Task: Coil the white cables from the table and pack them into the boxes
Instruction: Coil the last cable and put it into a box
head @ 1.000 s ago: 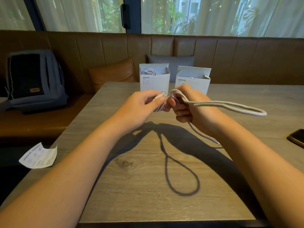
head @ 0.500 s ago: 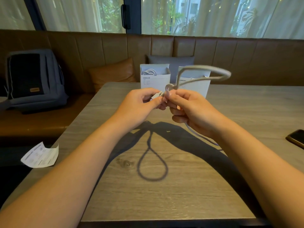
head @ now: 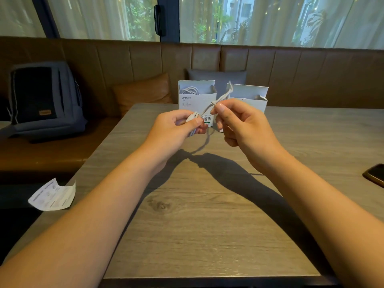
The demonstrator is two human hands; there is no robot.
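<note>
Both hands hold one white cable (head: 220, 98) above the wooden table (head: 207, 225). My left hand (head: 176, 129) grips the cable's white plug ends and a few strands. My right hand (head: 241, 125) pinches the cable between thumb and forefinger, and a short blurred loop sticks up from the pinch. Behind the hands stand two open white boxes. The left box (head: 196, 100) has a coiled white cable inside. The right box (head: 251, 98) is partly hidden by my right hand.
A dark phone (head: 375, 174) lies at the table's right edge. A white leaflet (head: 53, 196) sits off the table's left side. A grey backpack (head: 43, 98), a brown cushion (head: 143, 92) and a grey cushion (head: 217, 77) rest on the brown bench.
The large loop that stuck out to the right, then arched over the boxes, has shrunk to a short loop above my right hand. The hands have moved slightly apart.
</note>
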